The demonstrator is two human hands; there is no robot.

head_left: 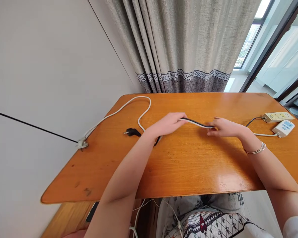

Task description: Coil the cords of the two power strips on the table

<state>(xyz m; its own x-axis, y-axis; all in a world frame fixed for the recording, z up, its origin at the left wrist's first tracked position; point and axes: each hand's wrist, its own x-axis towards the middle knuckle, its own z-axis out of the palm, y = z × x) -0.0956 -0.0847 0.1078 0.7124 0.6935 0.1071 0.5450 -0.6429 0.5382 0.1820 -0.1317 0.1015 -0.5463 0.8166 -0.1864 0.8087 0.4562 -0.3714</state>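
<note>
A black cord (192,121) and a white cord (200,125) run side by side between my hands, slightly above the table. My left hand (171,123) is closed over both cords near the table's middle, its fingertips partly hidden. Farther right, my right hand (221,127) grips the same pair with thumb and fingers. The black plug (132,132) lies left of my left hand. A white plug (82,143) rests at the table's left edge, its cord looping back. At the right, the black cord leads to a long cream power strip (278,116) and the white one to a blockier white power strip (283,128).
The wooden table (183,165) meets a pale wall (39,66) on the left, where a thin black line runs toward the white plug. A grey curtain (193,43) hangs behind the table. Below the front edge, white cables (139,211) hang near my lap.
</note>
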